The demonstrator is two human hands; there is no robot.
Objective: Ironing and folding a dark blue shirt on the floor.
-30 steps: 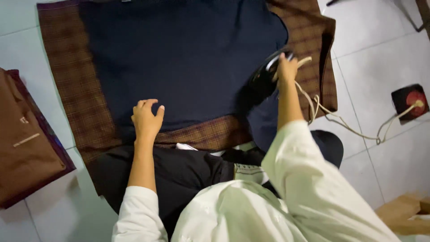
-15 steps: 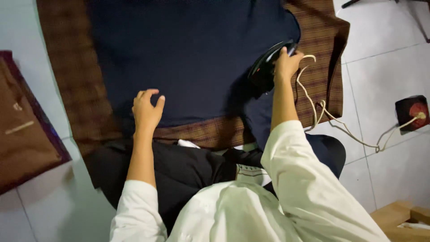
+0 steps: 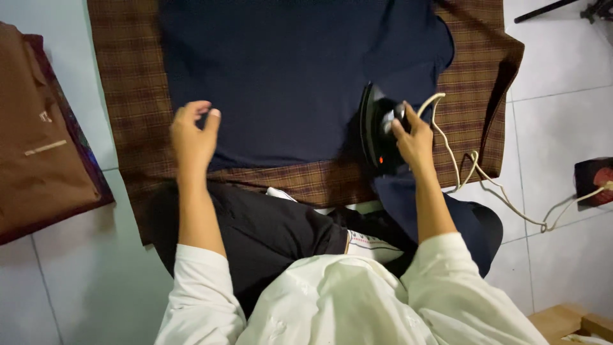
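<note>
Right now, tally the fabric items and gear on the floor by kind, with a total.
Dark navy garment: 1
Brown plaid cloth under it: 1
Folded brown garment: 1
Black iron, in the right hand: 1
Cream power cord: 1
Total: 5
The left hand is at the navy garment's lower edge.

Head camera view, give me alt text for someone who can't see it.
A seated person's right hand grips a black iron on a dark navy garment spread over a brown plaid cloth on the floor. The left hand hovers at the garment's lower edge.

No packages, labels, signs or screens visible
</note>
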